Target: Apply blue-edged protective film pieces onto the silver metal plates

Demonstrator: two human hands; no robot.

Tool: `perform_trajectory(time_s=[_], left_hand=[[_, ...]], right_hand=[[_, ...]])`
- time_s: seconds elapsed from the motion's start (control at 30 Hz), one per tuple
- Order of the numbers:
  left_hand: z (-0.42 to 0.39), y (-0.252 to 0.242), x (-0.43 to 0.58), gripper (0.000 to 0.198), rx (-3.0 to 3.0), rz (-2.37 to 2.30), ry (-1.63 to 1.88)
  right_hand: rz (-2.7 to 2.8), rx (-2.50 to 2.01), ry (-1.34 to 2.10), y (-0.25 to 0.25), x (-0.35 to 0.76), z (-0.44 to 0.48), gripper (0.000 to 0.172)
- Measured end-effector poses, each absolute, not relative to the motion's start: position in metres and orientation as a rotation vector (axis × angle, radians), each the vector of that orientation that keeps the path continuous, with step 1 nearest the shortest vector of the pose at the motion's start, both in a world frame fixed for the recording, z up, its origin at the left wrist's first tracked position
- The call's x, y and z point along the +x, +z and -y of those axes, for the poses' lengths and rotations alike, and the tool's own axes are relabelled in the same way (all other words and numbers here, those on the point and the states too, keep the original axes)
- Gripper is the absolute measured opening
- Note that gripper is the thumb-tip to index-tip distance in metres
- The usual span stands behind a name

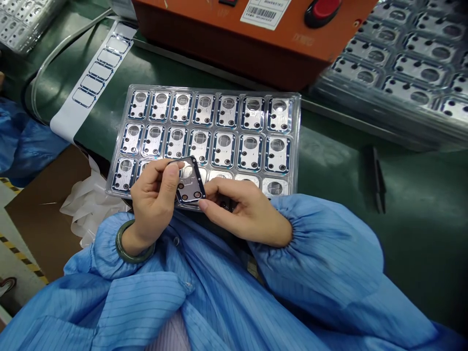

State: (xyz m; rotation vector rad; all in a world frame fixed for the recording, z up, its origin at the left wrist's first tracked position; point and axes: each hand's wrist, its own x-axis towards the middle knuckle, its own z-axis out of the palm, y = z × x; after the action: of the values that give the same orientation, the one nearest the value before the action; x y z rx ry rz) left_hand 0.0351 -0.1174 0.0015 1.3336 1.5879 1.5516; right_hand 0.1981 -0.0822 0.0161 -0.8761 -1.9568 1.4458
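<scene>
A clear plastic tray [296, 141] lies on the green bench, its pockets filled with several small metal camera-frame parts with blue rims. My left hand [153, 200] pinches one such metal frame part [190, 183] by its top edge, just above the tray's near row. My right hand [244, 209] grips the same part at its lower corner with thumb and fingers closed. Both wrists come out of blue striped sleeves; a green bangle [127, 248] sits on the left wrist.
An orange machine box [234, 44] with a red button [323, 10] stands behind the tray. Stacked trays of parts [402, 63] lie at the right, more at far left. A white label strip [95, 78] runs left. Black tweezers [378, 178] lie to the right. Crumpled white film [87, 204] lies at the left.
</scene>
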Motion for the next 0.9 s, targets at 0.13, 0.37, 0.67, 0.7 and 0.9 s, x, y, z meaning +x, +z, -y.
perform_trajectory(time_s=[0.13,0.37,0.67,0.7,0.9], left_hand=[[0.118,0.004,0.036,0.015,1.37,-1.595,1.544],[0.115,0.008,0.028,0.02,1.641,-1.616,1.318],[0.114,-0.009,0.036,0.016,2.263,-1.887,0.97],[0.114,-0.009,0.037,0.017,2.276,-1.916,0.964],[0.118,-0.009,0.037,0.02,2.254,-1.872,1.051]], right_hand=[[1.976,-0.843,1.401,0.015,0.198,0.081,0.008],[1.539,-1.027,1.508,0.017,0.201,0.086,0.012],[1.432,-1.116,1.492,0.015,0.198,0.084,0.02],[1.434,-1.115,1.488,0.015,0.198,0.084,0.019],[1.426,-1.188,1.474,0.015,0.197,0.083,0.02]])
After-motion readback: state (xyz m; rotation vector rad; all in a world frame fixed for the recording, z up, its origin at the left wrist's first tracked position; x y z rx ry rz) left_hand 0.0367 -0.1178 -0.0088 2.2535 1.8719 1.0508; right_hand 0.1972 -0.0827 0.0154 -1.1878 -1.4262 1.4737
